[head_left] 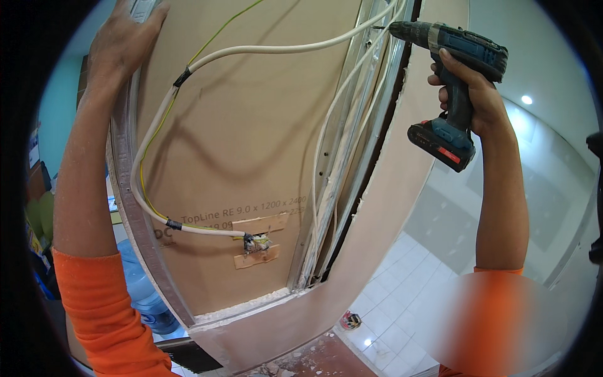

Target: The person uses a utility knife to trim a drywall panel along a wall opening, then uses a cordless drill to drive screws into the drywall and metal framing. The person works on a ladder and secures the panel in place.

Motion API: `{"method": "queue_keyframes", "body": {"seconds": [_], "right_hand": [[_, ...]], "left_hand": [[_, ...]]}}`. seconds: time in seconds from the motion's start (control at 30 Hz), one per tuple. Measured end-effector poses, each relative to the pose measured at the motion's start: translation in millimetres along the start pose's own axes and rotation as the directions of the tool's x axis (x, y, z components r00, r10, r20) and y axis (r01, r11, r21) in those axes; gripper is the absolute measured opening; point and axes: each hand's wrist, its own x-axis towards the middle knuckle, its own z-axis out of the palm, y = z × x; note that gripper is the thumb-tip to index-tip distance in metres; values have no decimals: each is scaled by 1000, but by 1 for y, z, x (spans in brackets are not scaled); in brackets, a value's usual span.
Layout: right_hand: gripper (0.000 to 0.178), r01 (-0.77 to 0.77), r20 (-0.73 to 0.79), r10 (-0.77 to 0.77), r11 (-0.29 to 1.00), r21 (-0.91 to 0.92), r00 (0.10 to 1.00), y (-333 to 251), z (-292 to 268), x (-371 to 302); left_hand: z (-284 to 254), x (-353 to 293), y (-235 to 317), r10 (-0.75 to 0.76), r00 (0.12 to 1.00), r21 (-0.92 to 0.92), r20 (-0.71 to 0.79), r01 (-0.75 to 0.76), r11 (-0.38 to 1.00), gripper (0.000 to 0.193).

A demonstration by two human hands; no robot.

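My right hand is wrapped around the handle of a dark blue cordless drill, raised at the upper right. Its chuck points left, and the thin bit reaches toward the metal studs at the right side of the wall opening; contact cannot be made out. High on the left, my left hand grips a ridged metal profile at the frame's left edge, its fingertips partly cut off by the view. Between my arms hangs a thick white cable, taped in places to a yellow-green wire.
A brown board backs the opening; the cable ends at a small hole in it. Thin white cables run down beside the studs. Blue water bottles stand lower left. Debris and a small reddish object lie on the floor.
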Motion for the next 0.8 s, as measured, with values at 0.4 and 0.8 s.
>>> {"method": "queue_keyframes", "body": {"seconds": [0.4, 0.8], "right_hand": [[43, 1, -13, -1, 999, -35, 1000, 2, 1, 1], [42, -12, -5, 11, 998, -58, 1000, 5, 1, 2]], "left_hand": [[4, -6, -1, 22, 1000, 18, -22, -22, 1000, 74], [-1, -8, 8, -1, 1000, -30, 23, 1, 1000, 65]]}}
